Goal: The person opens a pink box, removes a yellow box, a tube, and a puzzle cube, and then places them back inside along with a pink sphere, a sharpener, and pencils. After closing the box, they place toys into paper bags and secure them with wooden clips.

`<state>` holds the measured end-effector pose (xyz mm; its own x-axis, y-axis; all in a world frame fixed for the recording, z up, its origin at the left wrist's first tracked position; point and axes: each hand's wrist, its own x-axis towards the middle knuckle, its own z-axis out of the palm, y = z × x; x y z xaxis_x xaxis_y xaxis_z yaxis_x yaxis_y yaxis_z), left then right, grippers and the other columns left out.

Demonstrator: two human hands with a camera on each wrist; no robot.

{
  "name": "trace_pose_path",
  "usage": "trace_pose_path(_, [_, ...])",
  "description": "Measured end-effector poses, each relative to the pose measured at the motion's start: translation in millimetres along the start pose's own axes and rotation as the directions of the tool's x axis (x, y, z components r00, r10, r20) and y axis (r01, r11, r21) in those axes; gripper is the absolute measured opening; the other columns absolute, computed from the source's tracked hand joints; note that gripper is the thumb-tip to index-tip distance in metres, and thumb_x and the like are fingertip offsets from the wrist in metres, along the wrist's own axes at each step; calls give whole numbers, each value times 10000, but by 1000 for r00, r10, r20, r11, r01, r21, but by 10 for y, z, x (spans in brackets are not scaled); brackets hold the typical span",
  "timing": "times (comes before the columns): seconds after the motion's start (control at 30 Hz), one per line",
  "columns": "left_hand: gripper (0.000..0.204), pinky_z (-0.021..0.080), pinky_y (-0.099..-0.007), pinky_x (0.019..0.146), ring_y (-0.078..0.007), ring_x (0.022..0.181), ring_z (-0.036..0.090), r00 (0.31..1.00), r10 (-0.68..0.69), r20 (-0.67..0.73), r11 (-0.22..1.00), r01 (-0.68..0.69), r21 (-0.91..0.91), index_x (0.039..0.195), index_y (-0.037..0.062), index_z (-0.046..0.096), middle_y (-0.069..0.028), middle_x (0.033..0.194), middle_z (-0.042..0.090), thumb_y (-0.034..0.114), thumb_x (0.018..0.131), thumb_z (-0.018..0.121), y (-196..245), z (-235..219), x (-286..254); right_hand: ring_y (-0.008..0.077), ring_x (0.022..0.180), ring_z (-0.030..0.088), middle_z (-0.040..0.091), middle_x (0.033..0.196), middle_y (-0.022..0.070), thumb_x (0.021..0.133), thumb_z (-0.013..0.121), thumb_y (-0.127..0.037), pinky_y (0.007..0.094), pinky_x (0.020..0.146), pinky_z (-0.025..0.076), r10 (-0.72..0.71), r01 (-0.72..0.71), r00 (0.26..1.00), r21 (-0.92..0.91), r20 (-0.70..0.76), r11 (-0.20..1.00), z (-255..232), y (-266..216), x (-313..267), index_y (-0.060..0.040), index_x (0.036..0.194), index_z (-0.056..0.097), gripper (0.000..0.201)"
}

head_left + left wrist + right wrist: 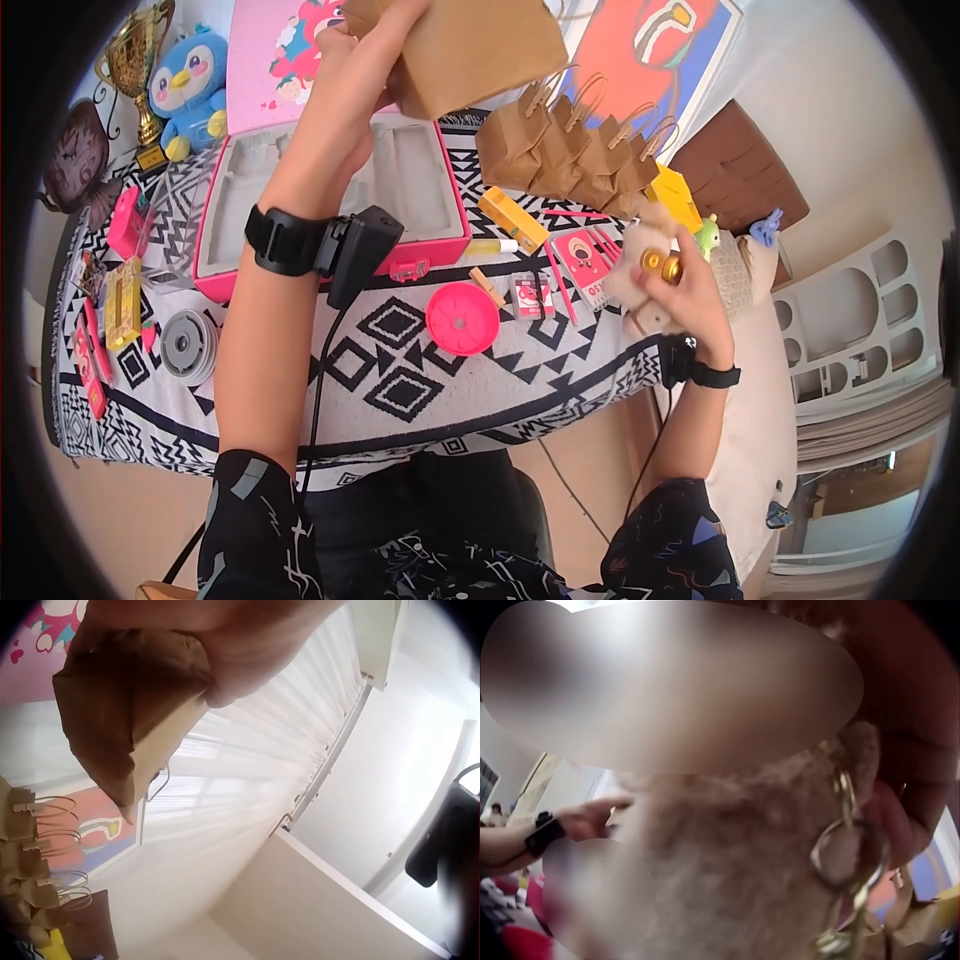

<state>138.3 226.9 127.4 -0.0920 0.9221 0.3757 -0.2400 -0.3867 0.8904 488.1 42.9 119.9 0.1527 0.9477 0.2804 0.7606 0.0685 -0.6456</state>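
Observation:
My left hand (345, 105) grips a brown paper bag (480, 55), raised above the pink box at the top of the head view. In the left wrist view the fingers of the left hand (225, 645) curl over one end of the bag (135, 705). At the right, my right hand (690, 295) holds a fluffy beige plush (640, 255) with round gold pieces (662, 266) by the fingers. The right wrist view shows the plush (705, 862) close up, with a metal ring and chain (847, 855) beside the right hand (907, 772).
Behind the table's middle is an open pink box (455, 255) with a grey tray. Several paper bags (570, 150) stand at the back right. Nearer lie a pink round dish (462, 319), a yellow box (513, 218) and pink stationery (583, 262). A blue plush (190, 90) sits back left.

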Motion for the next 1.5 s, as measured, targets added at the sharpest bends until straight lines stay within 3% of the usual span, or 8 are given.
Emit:
trace_pose_path(0.07, [658, 575, -402, 859, -249, 1104, 677, 999, 48, -16, 964, -51, -261, 1481, 3, 435, -186, 1254, 655, 353, 996, 708, 135, 113, -111, 282, 848, 755, 748, 921, 166, 785, 834, -306, 368, 759, 575, 144, -92, 979, -312, 147, 946, -96, -131, -129, -7, 1261, 573, 619])
trace_pose_path(0.23, [672, 557, -444, 923, -257, 1235, 593, 997, 81, 9, 945, -74, -318, 1478, 36, 367, -147, 1366, 562, 316, 990, 733, 237, 144, -224, 399, 804, 721, 719, 837, 201, 737, 818, -420, 449, 731, 570, 204, 38, 927, -618, 316, 785, 9, 42, -267, -75, 1283, 612, 678])
trace_pose_path(0.73, [667, 593, -400, 886, -244, 1125, 670, 995, 101, 20, 912, -84, -402, 1439, -5, 352, -180, 1307, 627, 267, 981, 754, 259, 130, -162, 372, 892, 750, 747, 1001, 202, 744, 905, -370, 402, 839, 579, 123, 181, 883, -572, 452, 800, 30, 13, -381, -107, 1499, 512, 891])
trace_pose_path(1.0, [617, 605, -390, 883, -258, 1149, 674, 984, 174, 41, 869, -134, -476, 1406, -3, 393, -207, 1332, 616, 234, 974, 765, 146, 132, -80, 357, 773, 739, 709, 783, 198, 788, 867, -384, 400, 736, 571, 155, 140, 907, -627, 391, 766, 93, -56, -394, -80, 1387, 615, 718])
trace_pose_path(1.07, [895, 535, -429, 939, -229, 1123, 667, 995, 96, -39, 948, -103, -300, 1450, -39, 376, -146, 1270, 619, 475, 878, 832, 70, 130, -66, 359, 761, 735, 710, 793, 201, 776, 886, -368, 395, 743, 572, 122, 165, 909, -611, 399, 774, 114, -191, -361, -89, 1450, 581, 790])
trace_pose_path(1.2, [905, 541, -433, 936, -241, 1113, 662, 995, 72, -74, 892, -97, -441, 1459, -41, 367, -162, 1271, 611, 391, 853, 882, -33, 189, -42, 233, 1071, 736, 672, 1355, 216, 854, 854, -445, 357, 830, 574, -170, 204, 972, -224, 163, 953, -29, -176, 10, -19, 1546, 460, 903])
trace_pose_path(1.3, [910, 543, -439, 931, -241, 1139, 645, 993, -29, 113, 909, 73, -409, 1467, -45, 368, -160, 1289, 606, 458, 879, 847, 53, 176, -171, 186, 1147, 690, 616, 1433, 175, 919, 799, -462, 323, 862, 551, 14, -23, 999, 273, 36, 962, -16, -869, 330, 26, 1573, 389, 913])
trace_pose_path(1.5, [792, 476, -491, 1025, -219, 1245, 576, 928, -201, 314, 895, 304, -327, 1432, 15, 506, -97, 1292, 606, 598, 942, 723, -58, 263, -201, 91, 886, 668, 714, 1047, 40, 953, 779, -403, 241, 768, 517, 38, -125, 981, 470, 190, 874, 155, -1239, 922, 13, 1228, 679, 508])
